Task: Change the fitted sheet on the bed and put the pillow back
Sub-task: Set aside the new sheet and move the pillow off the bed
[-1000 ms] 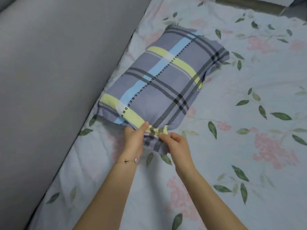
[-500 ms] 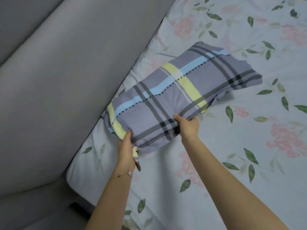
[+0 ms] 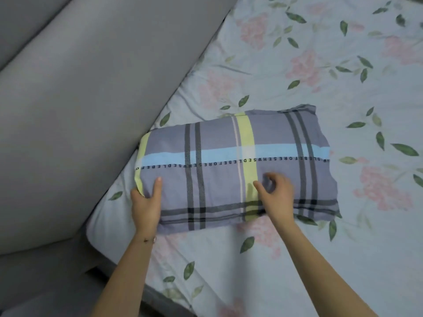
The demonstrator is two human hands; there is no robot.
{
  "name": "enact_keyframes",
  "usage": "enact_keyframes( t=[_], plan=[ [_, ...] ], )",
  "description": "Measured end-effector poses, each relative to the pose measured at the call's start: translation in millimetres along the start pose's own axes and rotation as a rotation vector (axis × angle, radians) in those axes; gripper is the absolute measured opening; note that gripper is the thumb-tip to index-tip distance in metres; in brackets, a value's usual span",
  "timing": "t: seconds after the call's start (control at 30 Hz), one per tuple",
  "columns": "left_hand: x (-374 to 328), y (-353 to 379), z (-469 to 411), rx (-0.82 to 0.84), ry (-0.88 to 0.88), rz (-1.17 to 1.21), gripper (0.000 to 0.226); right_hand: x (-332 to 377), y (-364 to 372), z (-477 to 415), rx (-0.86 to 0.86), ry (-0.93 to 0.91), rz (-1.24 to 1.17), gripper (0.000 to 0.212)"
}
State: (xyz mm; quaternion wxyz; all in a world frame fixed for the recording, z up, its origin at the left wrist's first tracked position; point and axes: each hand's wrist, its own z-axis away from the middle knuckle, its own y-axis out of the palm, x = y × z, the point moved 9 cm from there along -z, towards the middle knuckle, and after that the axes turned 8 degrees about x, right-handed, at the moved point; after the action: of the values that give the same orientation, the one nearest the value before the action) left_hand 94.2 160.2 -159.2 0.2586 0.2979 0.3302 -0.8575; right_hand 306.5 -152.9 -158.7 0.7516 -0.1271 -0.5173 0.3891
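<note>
A plaid pillow (image 3: 229, 170), grey with yellow, blue and black stripes, lies flat on the floral fitted sheet (image 3: 320, 65) near the bed's corner, one end touching the grey padded headboard. My left hand (image 3: 146, 202) grips the pillow's near left corner, thumb on top. My right hand (image 3: 278, 193) rests on the pillow's top near its front edge, fingers loosely curled; it is blurred, and whether it pinches the fabric is unclear.
The grey padded headboard (image 3: 80, 99) runs diagonally along the left. The mattress corner (image 3: 100, 227) shows at lower left, with a dark gap and grey floor (image 3: 45, 282) beyond. The flowered sheet stretches away to the right and towards me.
The pillow has been turned from a diagonal lie to sit squarely across the bed by the headboard. My right hand has moved from the pillow's edge onto its top.
</note>
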Motion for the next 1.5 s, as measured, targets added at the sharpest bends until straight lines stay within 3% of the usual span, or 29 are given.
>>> enact_keyframes(
  t=[0.2,0.37,0.4,0.53,0.77,1.1,1.5],
  plan=[
    [-24.7,25.4,-15.7,-0.019,0.081,-0.024,0.088,-22.8,-69.1,-63.7,-0.229,0.005,0.232,0.072],
    [-26.7,40.7,-9.8,-0.055,0.144,0.063,0.078,-85.7,-83.8,-105.2,-0.04,0.384,-0.03,0.122],
    [-28.4,42.9,-4.9,-0.057,0.144,0.074,0.075,-85.9,-83.4,-104.5,-0.024,0.392,-0.049,0.118],
    [-55.1,54.0,28.2,-0.07,0.181,0.094,0.067,-57.3,-93.9,-82.4,-0.118,0.286,-0.055,0.068],
    [-161.2,57.5,115.2,0.002,0.337,-0.086,0.034,28.8,-104.2,19.6,-0.126,0.147,-0.153,0.026],
    [-225.4,38.9,249.8,0.334,0.482,-0.175,0.031,26.0,-237.7,245.8,-0.451,0.296,-0.368,0.03],
    [-156.6,150.0,490.7,0.851,0.665,-0.365,0.033,-89.6,-318.8,555.3,-1.025,0.553,-0.564,0.037]
  ],
)
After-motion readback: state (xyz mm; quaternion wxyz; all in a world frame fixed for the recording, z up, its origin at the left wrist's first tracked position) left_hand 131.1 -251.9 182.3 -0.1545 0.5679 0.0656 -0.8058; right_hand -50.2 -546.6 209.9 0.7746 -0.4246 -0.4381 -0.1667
